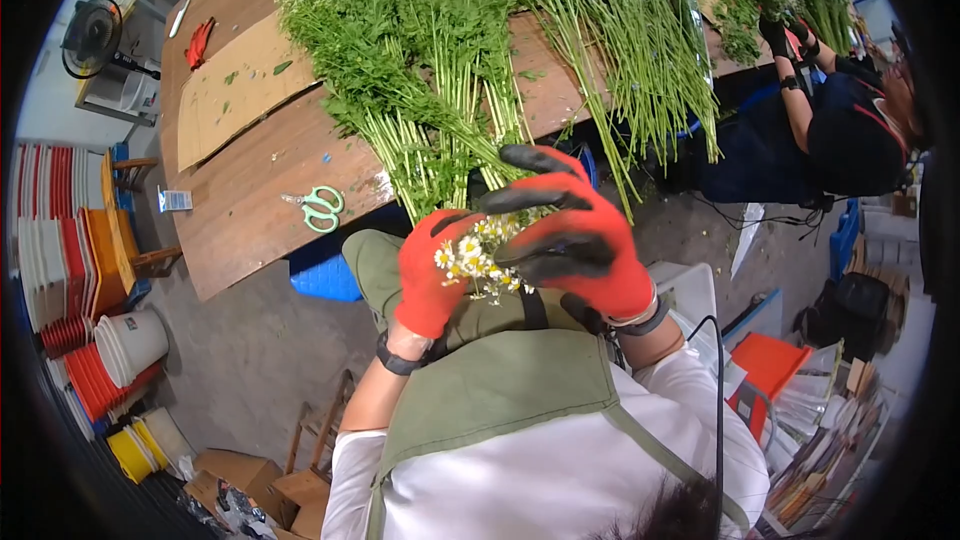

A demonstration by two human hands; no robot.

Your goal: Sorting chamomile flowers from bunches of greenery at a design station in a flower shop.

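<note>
My left hand (430,270), in a red work glove with dark coating, is closed around a small bunch of white-and-yellow chamomile-like flowers (471,259) close to my apron. Just right of the blooms, my right hand (581,240) wears a matching glove. Its fingers are spread and slightly curled, with the thumb beside the flowers; part of the bunch is hidden behind it. Beyond both hands lies a large heap of leafy green stems (420,37), cut ends pointing towards me. Green-handled floral scissors (319,206) rest on the wooden table (277,165) to the left.
Another heap of long stems (645,67) overhangs the table edge at right. Cardboard (247,90) and a red glove (199,43) lie farther left. A co-worker (847,112) handles flowers at the right. Stacked buckets (131,345) line the left side; a fan (91,37) stands behind.
</note>
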